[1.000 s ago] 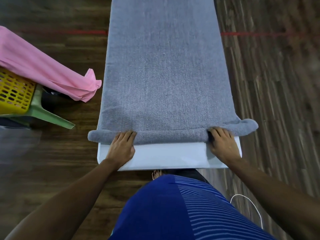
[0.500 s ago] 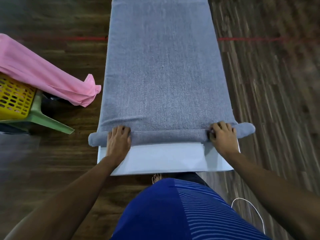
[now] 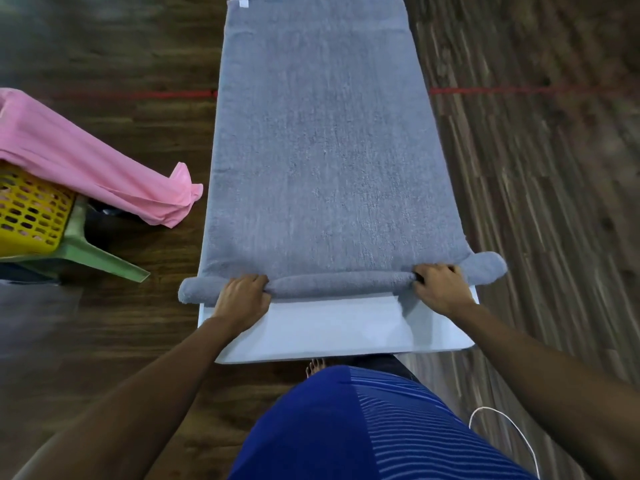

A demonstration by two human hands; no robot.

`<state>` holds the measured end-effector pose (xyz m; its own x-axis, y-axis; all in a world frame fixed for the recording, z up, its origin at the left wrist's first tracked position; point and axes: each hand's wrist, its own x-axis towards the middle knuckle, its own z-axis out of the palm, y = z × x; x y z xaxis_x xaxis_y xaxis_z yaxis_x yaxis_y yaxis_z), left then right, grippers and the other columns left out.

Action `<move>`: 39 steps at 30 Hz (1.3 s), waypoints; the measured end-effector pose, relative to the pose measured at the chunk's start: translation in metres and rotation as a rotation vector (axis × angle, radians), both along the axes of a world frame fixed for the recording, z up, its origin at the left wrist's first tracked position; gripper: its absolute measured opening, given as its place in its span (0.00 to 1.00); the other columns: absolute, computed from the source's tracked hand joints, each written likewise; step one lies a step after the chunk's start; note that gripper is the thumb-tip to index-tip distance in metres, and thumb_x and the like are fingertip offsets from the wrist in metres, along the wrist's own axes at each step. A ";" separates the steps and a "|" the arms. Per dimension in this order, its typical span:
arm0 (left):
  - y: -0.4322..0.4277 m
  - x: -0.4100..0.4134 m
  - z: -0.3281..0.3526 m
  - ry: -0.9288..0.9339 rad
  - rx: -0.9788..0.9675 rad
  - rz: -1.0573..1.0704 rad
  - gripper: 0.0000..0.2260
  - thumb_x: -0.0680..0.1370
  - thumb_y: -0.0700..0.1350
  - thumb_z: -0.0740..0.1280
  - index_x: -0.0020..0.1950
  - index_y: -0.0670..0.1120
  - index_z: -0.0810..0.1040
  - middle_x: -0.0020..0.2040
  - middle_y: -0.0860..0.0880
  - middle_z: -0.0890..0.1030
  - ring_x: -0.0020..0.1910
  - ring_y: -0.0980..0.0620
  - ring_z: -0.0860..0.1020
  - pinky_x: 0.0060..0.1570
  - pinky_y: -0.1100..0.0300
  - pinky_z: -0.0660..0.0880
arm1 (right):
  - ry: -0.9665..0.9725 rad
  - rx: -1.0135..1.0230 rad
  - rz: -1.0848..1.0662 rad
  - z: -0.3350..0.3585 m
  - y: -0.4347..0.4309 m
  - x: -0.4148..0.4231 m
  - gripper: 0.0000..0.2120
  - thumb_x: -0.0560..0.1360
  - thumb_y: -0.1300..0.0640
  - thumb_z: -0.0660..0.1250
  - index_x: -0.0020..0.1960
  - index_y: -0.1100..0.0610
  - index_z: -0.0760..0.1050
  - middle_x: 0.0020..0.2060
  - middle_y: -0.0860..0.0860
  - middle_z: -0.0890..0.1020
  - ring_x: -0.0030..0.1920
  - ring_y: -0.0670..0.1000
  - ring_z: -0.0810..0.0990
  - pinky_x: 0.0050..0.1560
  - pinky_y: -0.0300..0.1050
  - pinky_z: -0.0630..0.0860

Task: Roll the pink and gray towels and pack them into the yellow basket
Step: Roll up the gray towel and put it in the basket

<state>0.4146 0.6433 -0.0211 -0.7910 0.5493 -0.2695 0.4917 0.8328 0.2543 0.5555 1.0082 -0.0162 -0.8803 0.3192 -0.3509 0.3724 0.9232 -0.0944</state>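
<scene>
Roll (image 3: pixel 339 284): the near end of the gray towel (image 3: pixel 325 150) is wound into a tight tube that lies across the white table (image 3: pixel 329 330); both of its ends stick out past the table's sides.
Gray towel: the rest lies flat along the table, running away from the person, with a small white tag (image 3: pixel 243 3) at the far left corner.
Left hand (image 3: pixel 242 299): palm down on the left part of the roll, fingers together and curled over its top, gripping it; the wrist lies over the bare table.
Right hand (image 3: pixel 440 289): on the right part of the roll, fingers curled over it and gripping, just inside the bulging right end.
White table: a bare strip shows between the roll and the near edge.
Pink towel (image 3: pixel 86 161): unrolled, draped over the yellow basket (image 3: pixel 31 213) at the left, its loose end hanging toward the table without touching it.
Yellow basket: sits on a green stool (image 3: pixel 100 258), well apart from the hands; only part of its perforated wall is in view.
Floor (image 3: pixel 536 202): dark wood planks, crossed by a red line (image 3: pixel 519 90) that passes under the table.
Person: blue striped shirt (image 3: pixel 346 427) at the bottom, toes of a bare foot (image 3: pixel 315 365) just under the table's near edge.
Cable (image 3: pixel 512 434): thin and white, beside the shirt on the right.
</scene>
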 end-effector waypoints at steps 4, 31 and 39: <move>-0.001 -0.012 -0.002 -0.067 0.011 0.068 0.08 0.78 0.45 0.61 0.47 0.45 0.78 0.44 0.46 0.81 0.45 0.45 0.78 0.54 0.48 0.72 | -0.030 0.020 -0.033 0.001 0.007 -0.008 0.12 0.75 0.51 0.62 0.57 0.52 0.76 0.55 0.53 0.80 0.58 0.57 0.75 0.59 0.54 0.63; 0.007 -0.017 -0.002 0.253 0.078 0.033 0.07 0.75 0.44 0.62 0.49 0.44 0.77 0.45 0.46 0.79 0.46 0.44 0.76 0.49 0.48 0.71 | 0.231 0.137 0.004 -0.008 0.004 -0.014 0.11 0.72 0.54 0.61 0.48 0.57 0.77 0.44 0.56 0.79 0.47 0.60 0.77 0.47 0.54 0.70; -0.009 -0.004 -0.013 0.133 -0.064 -0.124 0.19 0.68 0.41 0.74 0.58 0.43 0.79 0.53 0.44 0.82 0.51 0.43 0.80 0.55 0.47 0.76 | 0.081 0.044 0.077 -0.007 0.002 0.004 0.19 0.70 0.55 0.68 0.60 0.52 0.73 0.55 0.50 0.79 0.59 0.56 0.75 0.61 0.52 0.63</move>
<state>0.4105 0.6345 -0.0339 -0.7494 0.6299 -0.2043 0.6172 0.7761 0.1289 0.5595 1.0100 -0.0234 -0.9278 0.2630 -0.2648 0.2930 0.9528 -0.0801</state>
